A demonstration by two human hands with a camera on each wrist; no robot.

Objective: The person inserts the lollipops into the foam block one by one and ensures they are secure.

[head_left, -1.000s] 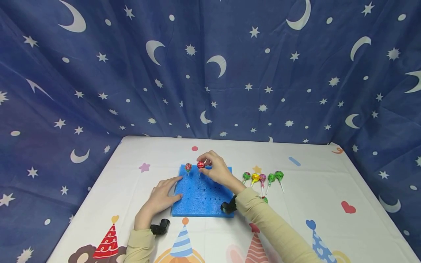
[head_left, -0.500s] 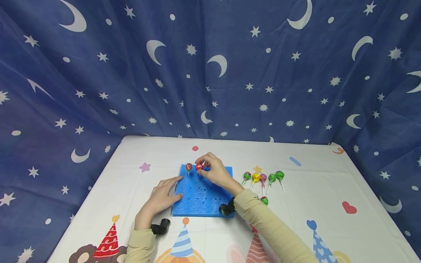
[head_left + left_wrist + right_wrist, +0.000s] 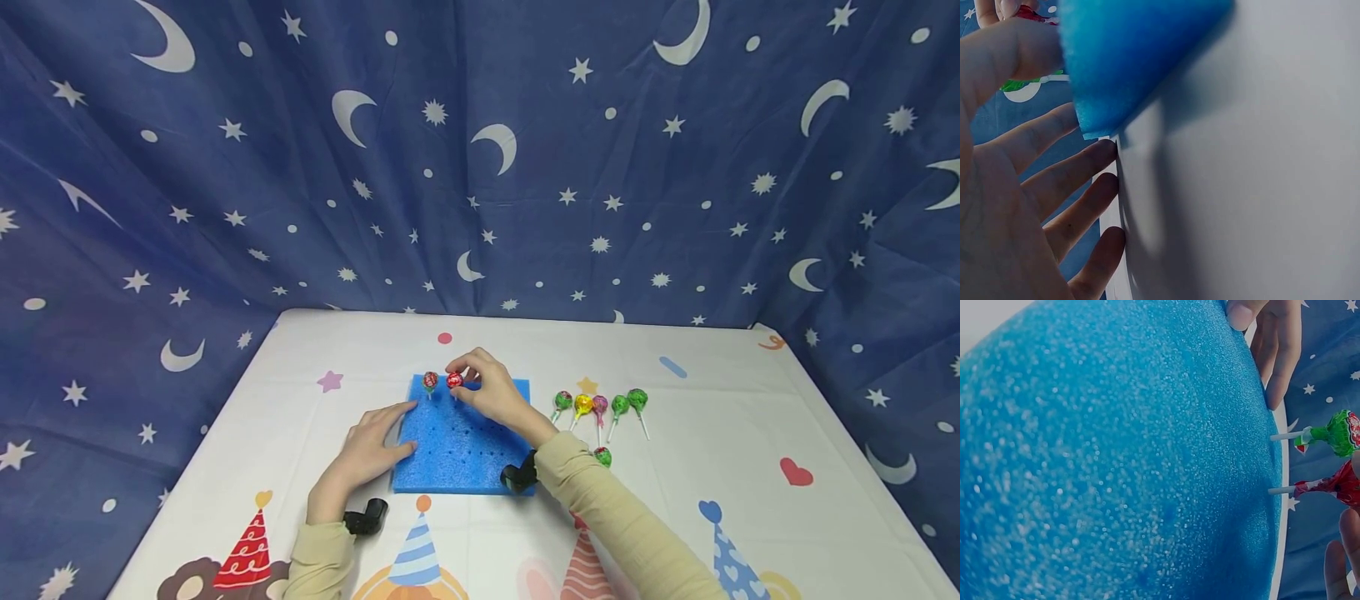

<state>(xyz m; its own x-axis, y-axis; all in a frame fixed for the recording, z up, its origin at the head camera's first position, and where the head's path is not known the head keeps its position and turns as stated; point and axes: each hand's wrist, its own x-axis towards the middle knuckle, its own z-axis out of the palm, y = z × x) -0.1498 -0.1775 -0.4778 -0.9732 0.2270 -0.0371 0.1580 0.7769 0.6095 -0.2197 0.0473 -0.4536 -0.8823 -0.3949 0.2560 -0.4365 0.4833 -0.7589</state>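
Observation:
A blue foam board (image 3: pixel 450 475) with rows of small holes lies on the table. My left hand (image 3: pixel 371 444) rests along its left edge, fingers extended; the left wrist view has the fingertips and thumb at the foam's corner (image 3: pixel 1141 56). At the board's far side, my right hand (image 3: pixel 491 390) pinches a red-wrapped lollipop (image 3: pixel 454 381) by its head. Its white stick stands upright at the foam, as the right wrist view shows. Just left of it, a green-and-red lollipop (image 3: pixel 1338 433) stands in the foam by itself.
Right of the board lie several lollipops, among them a yellow one (image 3: pixel 582 405), a pink one (image 3: pixel 599 405) and a green one (image 3: pixel 637 399). Another green one (image 3: pixel 602 457) lies nearer, partly behind the right sleeve (image 3: pixel 600 492). A dark blue curtain (image 3: pixel 525 225) hangs behind the white table.
My right hand and the red lollipop have shifted slightly left and down towards the foam, then stayed there. The left hand has kept its place.

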